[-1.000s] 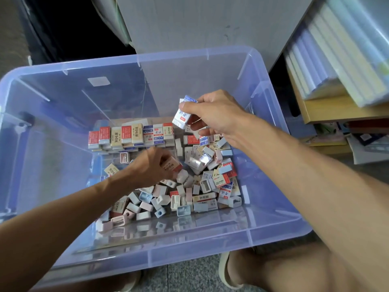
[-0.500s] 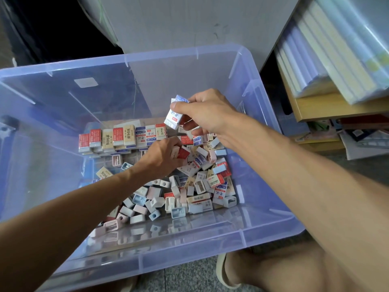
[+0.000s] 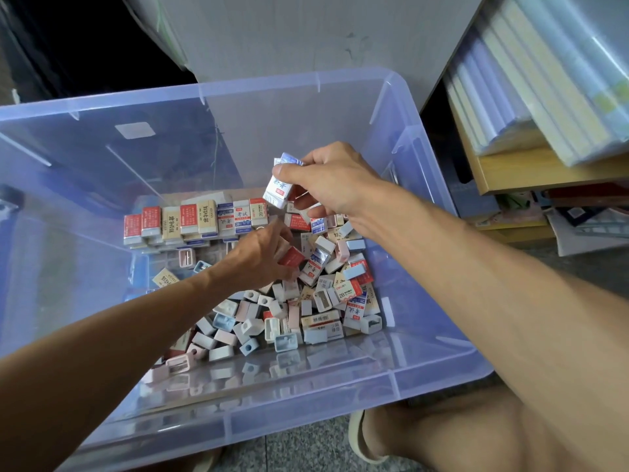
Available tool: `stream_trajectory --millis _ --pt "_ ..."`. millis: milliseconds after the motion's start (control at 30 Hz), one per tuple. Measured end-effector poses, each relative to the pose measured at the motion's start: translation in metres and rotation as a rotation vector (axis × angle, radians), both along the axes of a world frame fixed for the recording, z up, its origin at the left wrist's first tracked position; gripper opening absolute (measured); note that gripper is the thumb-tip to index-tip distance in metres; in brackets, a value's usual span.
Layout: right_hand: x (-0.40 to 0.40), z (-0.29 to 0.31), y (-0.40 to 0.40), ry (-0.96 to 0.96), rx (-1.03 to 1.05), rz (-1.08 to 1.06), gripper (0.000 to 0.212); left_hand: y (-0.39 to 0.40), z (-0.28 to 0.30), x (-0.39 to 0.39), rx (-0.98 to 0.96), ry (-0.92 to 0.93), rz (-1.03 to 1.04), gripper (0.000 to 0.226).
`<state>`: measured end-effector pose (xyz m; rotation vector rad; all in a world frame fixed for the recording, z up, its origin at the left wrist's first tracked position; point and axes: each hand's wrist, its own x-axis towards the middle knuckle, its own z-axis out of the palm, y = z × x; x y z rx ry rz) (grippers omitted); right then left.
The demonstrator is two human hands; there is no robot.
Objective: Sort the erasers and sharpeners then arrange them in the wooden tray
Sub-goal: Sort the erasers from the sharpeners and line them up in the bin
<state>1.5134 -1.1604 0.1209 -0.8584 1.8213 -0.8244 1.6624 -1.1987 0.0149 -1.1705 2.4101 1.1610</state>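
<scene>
A clear blue plastic bin (image 3: 306, 396) holds a loose pile of erasers and small pastel sharpeners (image 3: 272, 321). Along the bin's far side, erasers stand in a neat row (image 3: 194, 218). My right hand (image 3: 326, 182) hovers above the pile and pinches a small stack of blue-and-white erasers (image 3: 280, 185). Lower down, my left hand (image 3: 262, 257) reaches into the pile, its fingers curled round a red-wrapped eraser (image 3: 292, 257). The wooden tray is not plainly visible.
A wooden shelf (image 3: 531, 172) with stacked plastic-wrapped notebooks (image 3: 544, 90) stands to the right. Papers lie beneath it. A grey board (image 3: 306, 35) leans behind the bin. My knee (image 3: 442, 434) and a sandal show at the bottom, on a speckled floor.
My left hand has moved right and farther into the pile, onto a red eraser. My right hand keeps its stack of erasers in roughly the same spot.
</scene>
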Motion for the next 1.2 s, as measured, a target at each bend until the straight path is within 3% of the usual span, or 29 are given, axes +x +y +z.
stream_trajectory --millis 167,433,700,867,1067,1200 --pt "0.001 0.001 0.0 0.001 0.022 0.043 0.021 0.002 0.003 0.008 0.037 0.032 -0.095 0.026" --pt "0.005 -0.01 -0.008 -0.02 0.086 0.05 0.014 -0.002 0.024 0.029 0.122 0.044 -0.016 0.021" --pt "0.047 -0.044 -0.036 -0.055 0.17 0.092 0.011 0.0 0.075 0.098 0.207 0.034 0.258 0.019" --pt "0.067 -0.071 -0.057 -0.004 0.221 0.055 0.01 0.005 0.09 0.123 0.183 0.089 0.395 0.019" --pt "0.088 -0.091 -0.075 0.207 0.238 0.004 0.026 0.006 0.094 0.12 0.255 0.161 0.521 0.018" --pt "0.084 -0.089 -0.07 0.071 0.246 -0.094 0.022 0.003 0.092 0.12 0.236 0.17 0.545 0.022"
